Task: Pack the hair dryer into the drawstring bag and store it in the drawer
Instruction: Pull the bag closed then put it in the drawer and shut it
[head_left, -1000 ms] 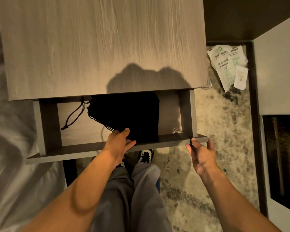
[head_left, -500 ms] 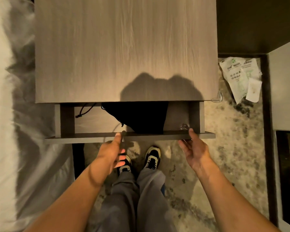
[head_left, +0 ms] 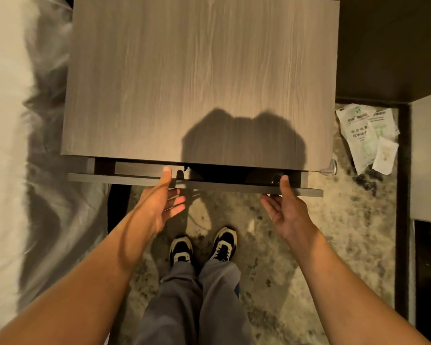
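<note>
left of the nightstand [head_left: 199, 75] there's rumpled white bedding [head_left: 8, 120], soft folds. the nightstand top is flat grey woodgrain laminate, matte, with a head shadow on it. under its near edge the drawer [head_left: 125, 177] sticks out only a sliver, its front panel a long thin dark slat running left-right. your left hand [head_left: 161, 201] is at the drawer front left of centre, thumb up over the top edge, fingers spread loose under it, gripping nothing. the black drawstring bag [head_left: 209, 170] is inside the drawer, just a dark fabric strip showing in the gap between your hands, directly beyond the front panel; the hair dryer isn't visible, presumably inside. your right hand [head_left: 286, 207] is at the front's right part, thumb on the top edge, palm open, fingers relaxed, nothing held. both hands are about equally close. the push runs away from you, square to the panel's long axis, so press evenly. right of the nightstand, crinkly white packets [head_left: 368, 135] lie on mottled carpet [head_left: 309, 245].
</note>
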